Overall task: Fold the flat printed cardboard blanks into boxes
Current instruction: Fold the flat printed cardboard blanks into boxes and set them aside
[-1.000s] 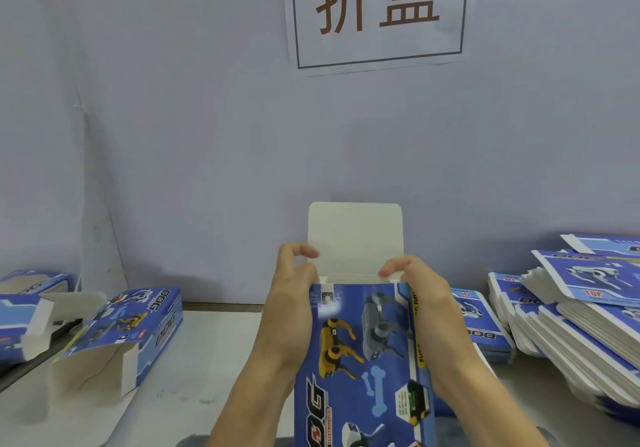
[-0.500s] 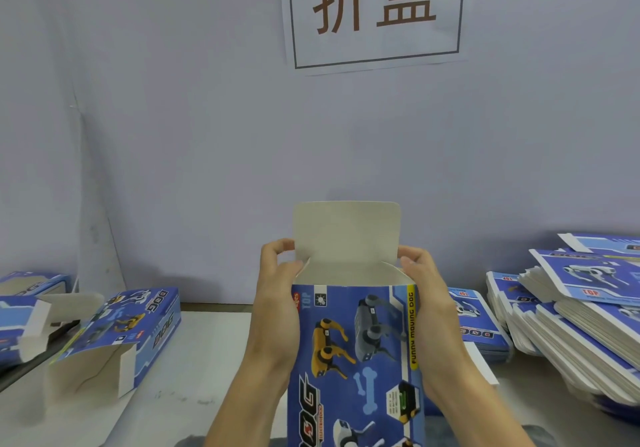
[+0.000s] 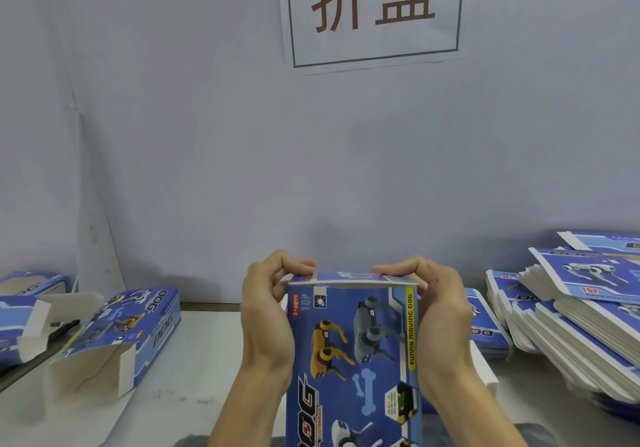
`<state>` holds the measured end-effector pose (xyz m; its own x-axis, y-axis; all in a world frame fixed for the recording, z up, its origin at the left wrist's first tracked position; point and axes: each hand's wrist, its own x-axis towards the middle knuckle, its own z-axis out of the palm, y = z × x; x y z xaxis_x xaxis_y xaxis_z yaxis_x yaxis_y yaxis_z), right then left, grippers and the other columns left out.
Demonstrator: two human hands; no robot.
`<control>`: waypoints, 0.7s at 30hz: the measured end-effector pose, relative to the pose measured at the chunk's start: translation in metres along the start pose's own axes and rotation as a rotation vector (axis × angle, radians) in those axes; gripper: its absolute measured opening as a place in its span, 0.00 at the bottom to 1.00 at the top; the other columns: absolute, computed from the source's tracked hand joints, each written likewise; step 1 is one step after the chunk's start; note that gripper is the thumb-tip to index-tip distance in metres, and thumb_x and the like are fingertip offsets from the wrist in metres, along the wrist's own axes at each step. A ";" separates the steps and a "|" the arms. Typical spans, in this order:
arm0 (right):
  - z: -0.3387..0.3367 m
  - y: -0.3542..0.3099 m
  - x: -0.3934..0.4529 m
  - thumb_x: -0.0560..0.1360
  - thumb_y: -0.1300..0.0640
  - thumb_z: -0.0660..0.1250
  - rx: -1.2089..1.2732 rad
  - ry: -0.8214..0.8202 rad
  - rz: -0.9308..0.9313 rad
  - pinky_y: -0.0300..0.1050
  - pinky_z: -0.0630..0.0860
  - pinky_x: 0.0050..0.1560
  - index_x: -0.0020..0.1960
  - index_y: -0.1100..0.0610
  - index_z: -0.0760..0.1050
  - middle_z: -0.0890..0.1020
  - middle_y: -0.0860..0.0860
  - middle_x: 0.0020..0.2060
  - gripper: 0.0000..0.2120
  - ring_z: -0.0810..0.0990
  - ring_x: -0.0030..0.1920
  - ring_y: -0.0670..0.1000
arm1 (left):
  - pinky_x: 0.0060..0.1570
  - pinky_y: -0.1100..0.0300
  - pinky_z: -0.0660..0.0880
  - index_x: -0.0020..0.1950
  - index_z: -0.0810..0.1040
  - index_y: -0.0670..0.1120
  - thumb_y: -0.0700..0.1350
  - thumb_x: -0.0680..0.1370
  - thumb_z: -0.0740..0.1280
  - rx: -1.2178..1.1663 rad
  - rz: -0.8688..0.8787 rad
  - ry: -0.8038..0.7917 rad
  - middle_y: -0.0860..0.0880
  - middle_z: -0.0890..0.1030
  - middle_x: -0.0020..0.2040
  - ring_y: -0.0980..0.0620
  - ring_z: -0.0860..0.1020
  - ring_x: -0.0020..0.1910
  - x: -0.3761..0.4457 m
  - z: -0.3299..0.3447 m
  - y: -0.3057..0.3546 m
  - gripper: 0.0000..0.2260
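The top flap now lies folded down — both hands' curled fingers (image 3: 298, 268) pinching it onto the box (image 3: 353, 349).

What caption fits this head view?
Both hands, left hand and right hand, press the top flap onto the dog-print box.

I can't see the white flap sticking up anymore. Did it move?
Yes. The white cardboard top flap has folded down toward the person, flat over the blue printed box; it no longer stands against the grey wall.
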<state>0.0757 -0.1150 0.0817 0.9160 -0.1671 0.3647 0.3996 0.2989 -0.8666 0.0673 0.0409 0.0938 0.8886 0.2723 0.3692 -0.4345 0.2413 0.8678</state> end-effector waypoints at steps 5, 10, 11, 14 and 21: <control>-0.002 0.000 0.003 0.74 0.42 0.54 -0.053 -0.098 -0.017 0.63 0.79 0.56 0.43 0.51 0.82 0.83 0.59 0.52 0.20 0.82 0.54 0.63 | 0.37 0.51 0.77 0.35 0.77 0.44 0.44 0.82 0.58 0.100 0.005 0.045 0.40 0.84 0.44 0.35 0.82 0.43 0.004 0.006 0.000 0.17; -0.012 -0.008 0.007 0.73 0.46 0.69 -0.157 -0.393 -0.048 0.51 0.74 0.65 0.69 0.41 0.71 0.81 0.50 0.62 0.24 0.79 0.64 0.53 | 0.34 0.57 0.79 0.38 0.81 0.51 0.51 0.82 0.57 0.049 -0.073 0.034 0.47 0.85 0.40 0.47 0.84 0.36 0.004 0.007 0.009 0.18; -0.016 -0.010 0.007 0.70 0.42 0.71 -0.164 -0.369 -0.063 0.52 0.75 0.63 0.69 0.39 0.70 0.83 0.49 0.60 0.29 0.81 0.61 0.53 | 0.41 0.52 0.80 0.42 0.82 0.51 0.54 0.81 0.57 0.027 -0.105 0.000 0.46 0.86 0.44 0.44 0.84 0.41 0.004 0.007 0.010 0.17; -0.023 -0.033 0.020 0.79 0.55 0.65 -0.286 -0.301 -0.094 0.40 0.78 0.53 0.71 0.54 0.73 0.84 0.53 0.57 0.20 0.85 0.52 0.45 | 0.57 0.40 0.75 0.54 0.82 0.45 0.55 0.80 0.60 -0.007 -0.182 -0.102 0.37 0.83 0.54 0.33 0.81 0.54 0.002 0.006 0.023 0.17; -0.010 -0.064 0.008 0.26 0.12 0.50 -0.515 -0.554 0.299 0.37 0.71 0.61 0.76 0.70 0.55 0.63 0.67 0.74 0.92 0.79 0.64 0.52 | 0.44 0.49 0.83 0.55 0.83 0.48 0.47 0.80 0.67 0.179 -0.110 -0.182 0.44 0.86 0.49 0.47 0.85 0.43 0.009 -0.014 0.030 0.08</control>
<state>0.0575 -0.1452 0.1366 0.9201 0.3810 0.0914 0.1920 -0.2350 -0.9528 0.0605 0.0639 0.1180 0.9478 0.0777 0.3092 -0.3154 0.0869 0.9450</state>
